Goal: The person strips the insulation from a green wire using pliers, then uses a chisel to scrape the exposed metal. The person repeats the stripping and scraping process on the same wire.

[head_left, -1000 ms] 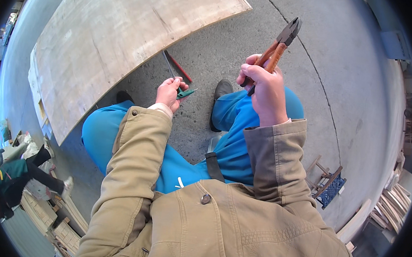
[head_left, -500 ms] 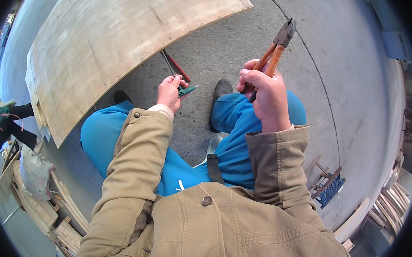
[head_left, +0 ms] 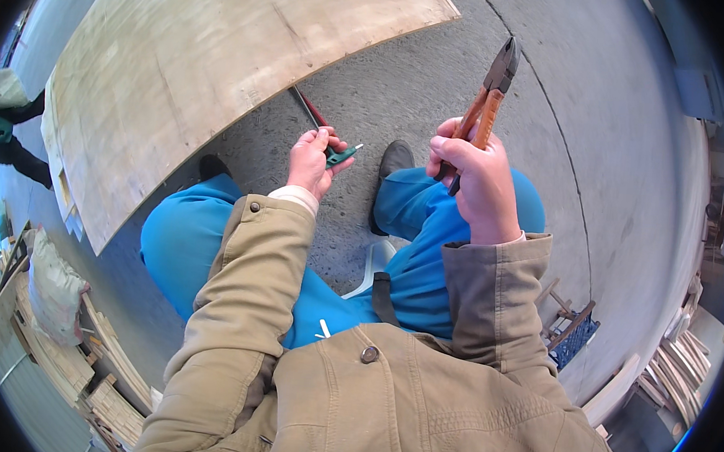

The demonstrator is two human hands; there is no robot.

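- The right hand (head_left: 476,179) is closed around the orange handles of a pair of pliers (head_left: 487,100), whose dark head points up and away, above the right knee (head_left: 464,208).
- The left hand (head_left: 312,159), left of that knee, has its fingers (head_left: 334,144) curled on a small green tool (head_left: 342,153).
- A large plywood sheet (head_left: 205,72) lies on the concrete floor (head_left: 620,143), beyond and to the left of the knee.
- Stacked wooden slats (head_left: 107,385) lie far to the lower left.

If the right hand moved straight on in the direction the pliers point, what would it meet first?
Probably nothing near. The right hand holds the pliers pointing up and away over the bare concrete floor; the plywood sheet lies off to the left of that line. Depth is hard to judge.
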